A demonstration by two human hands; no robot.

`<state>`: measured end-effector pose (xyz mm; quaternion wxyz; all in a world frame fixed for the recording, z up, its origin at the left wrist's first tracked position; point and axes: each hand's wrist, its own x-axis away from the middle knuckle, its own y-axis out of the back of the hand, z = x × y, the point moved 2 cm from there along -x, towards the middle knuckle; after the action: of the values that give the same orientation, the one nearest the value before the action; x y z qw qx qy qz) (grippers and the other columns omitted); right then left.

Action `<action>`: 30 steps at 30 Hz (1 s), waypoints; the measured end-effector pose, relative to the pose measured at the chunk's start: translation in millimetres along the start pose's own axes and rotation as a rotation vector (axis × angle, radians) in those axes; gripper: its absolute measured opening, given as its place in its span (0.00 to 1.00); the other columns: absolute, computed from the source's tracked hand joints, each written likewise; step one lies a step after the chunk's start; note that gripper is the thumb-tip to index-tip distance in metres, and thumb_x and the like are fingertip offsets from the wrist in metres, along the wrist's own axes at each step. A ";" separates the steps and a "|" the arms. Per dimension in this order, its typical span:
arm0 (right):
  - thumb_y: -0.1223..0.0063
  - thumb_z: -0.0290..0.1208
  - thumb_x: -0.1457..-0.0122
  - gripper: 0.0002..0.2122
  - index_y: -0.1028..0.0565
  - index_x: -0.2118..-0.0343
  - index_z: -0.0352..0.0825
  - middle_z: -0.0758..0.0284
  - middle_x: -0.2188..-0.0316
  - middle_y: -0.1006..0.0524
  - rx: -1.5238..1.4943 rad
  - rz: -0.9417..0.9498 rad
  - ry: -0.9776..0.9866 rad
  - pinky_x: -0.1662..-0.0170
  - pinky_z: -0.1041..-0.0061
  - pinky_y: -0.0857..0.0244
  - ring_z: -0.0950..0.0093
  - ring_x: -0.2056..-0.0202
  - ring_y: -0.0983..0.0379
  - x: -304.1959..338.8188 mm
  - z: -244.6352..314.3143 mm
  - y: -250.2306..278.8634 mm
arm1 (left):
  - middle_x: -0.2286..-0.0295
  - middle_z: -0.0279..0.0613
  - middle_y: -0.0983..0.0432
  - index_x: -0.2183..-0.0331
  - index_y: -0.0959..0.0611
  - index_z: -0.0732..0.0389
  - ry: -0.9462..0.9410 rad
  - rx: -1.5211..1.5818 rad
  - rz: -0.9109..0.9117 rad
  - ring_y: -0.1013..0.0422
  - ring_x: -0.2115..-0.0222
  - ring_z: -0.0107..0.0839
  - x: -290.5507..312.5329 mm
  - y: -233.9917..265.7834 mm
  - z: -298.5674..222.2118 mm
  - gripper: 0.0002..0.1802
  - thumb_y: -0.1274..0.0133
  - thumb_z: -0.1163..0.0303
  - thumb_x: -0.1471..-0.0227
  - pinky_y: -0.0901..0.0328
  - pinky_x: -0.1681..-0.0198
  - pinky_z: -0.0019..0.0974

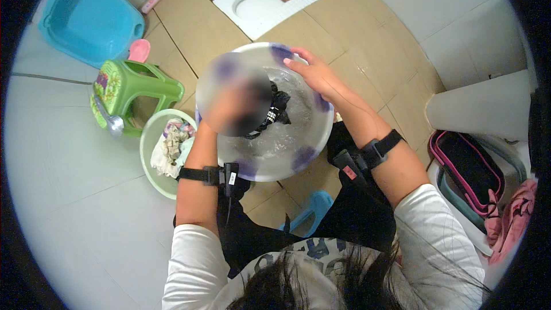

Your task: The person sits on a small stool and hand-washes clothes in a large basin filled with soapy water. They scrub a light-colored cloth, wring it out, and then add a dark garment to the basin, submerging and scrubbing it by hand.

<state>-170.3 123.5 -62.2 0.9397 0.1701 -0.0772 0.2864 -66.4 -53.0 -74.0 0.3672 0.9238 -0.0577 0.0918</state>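
A white basin [315, 138] with purple patches stands in front of me, partly filled with water. In the water lies a wet black cloth [280, 105] with a row of pale dots or trim. My left hand [232, 103] is over the basin's left side at the cloth; a round blur hides its fingers, so its grip does not show. At the far right rim, my right hand [315, 74] holds the basin, with the thumb inside the edge and the fingers over it.
Left of the basin, a pale green tub [146, 161] holds crumpled clothes [171, 148]. Beyond it are a green stool [129, 83] with a showerhead [115, 125], a pink scoop [139, 50] and a blue tub [92, 17]. A squat toilet [252, 14] lies ahead; bags [468, 166] sit right.
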 end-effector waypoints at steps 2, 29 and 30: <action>0.55 0.48 0.55 0.26 0.38 0.57 0.33 0.59 0.60 0.34 -0.192 0.008 -0.057 0.55 0.71 0.47 0.68 0.57 0.39 0.9 4.0 -5.1 | 0.64 0.46 0.32 0.64 0.29 0.64 -0.141 -0.117 -0.042 0.37 0.62 0.35 12.8 25.6 -26.9 0.22 0.46 0.71 0.67 0.45 0.57 0.31; 0.62 0.41 0.51 0.19 0.32 0.68 0.27 0.63 0.71 0.29 -0.703 0.223 -0.281 0.71 0.71 0.37 0.72 0.73 0.31 10.3 5.5 -85.5 | 0.72 0.42 0.31 0.66 0.30 0.65 0.110 0.199 -0.807 0.34 0.69 0.31 15.4 8.2 47.1 0.17 0.56 0.77 0.66 0.42 0.63 0.28; 0.62 0.40 0.50 0.17 0.32 0.67 0.28 0.63 0.70 0.29 -0.718 0.277 -0.394 0.68 0.72 0.36 0.73 0.70 0.31 10.3 11.9 -74.2 | 0.71 0.43 0.31 0.67 0.29 0.65 0.130 0.302 -0.793 0.35 0.69 0.32 24.5 19.2 2.0 0.17 0.57 0.78 0.68 0.43 0.63 0.28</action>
<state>-120.5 66.7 -69.1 0.8593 -0.1280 -0.3721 0.3268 -45.6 -69.3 -57.4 0.2379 0.9100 0.3395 0.0091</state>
